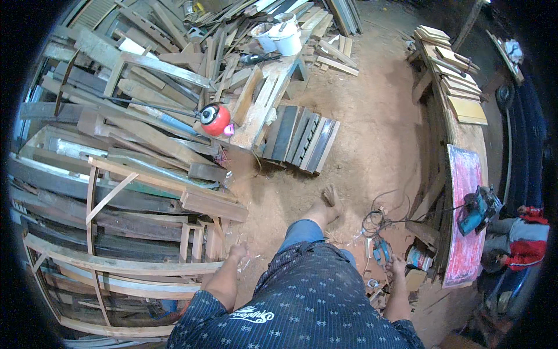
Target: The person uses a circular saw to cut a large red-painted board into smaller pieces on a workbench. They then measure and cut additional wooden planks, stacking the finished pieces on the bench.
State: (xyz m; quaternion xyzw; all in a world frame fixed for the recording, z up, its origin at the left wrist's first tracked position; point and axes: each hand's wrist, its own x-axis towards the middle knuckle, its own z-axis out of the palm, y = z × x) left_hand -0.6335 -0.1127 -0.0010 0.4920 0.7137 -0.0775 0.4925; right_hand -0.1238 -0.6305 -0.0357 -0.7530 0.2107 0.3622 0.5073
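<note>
My left hand (238,252) hangs low at my side, close to the end of a pale wooden frame (192,269). Its fingers are small and blurred, and I cannot make out anything in them. On the other side my right hand (397,266) hangs with its fingers loosely apart and nothing visible in them. Just beyond it, a blue power tool (381,251) lies on the floor; from this angle I cannot tell whether the hand touches it. One bare foot (331,199) is stretched forward on the dirt floor (372,122).
Stacked timber (145,87) fills the left. Ahead stands a low bench (261,110) with white buckets (285,38) and a red round object (215,119); dark boards (301,139) sit beside it. A long workbench (468,136) carries a teal power saw (476,212). Cables (378,221) coil nearby. Another person (523,238) is at far right.
</note>
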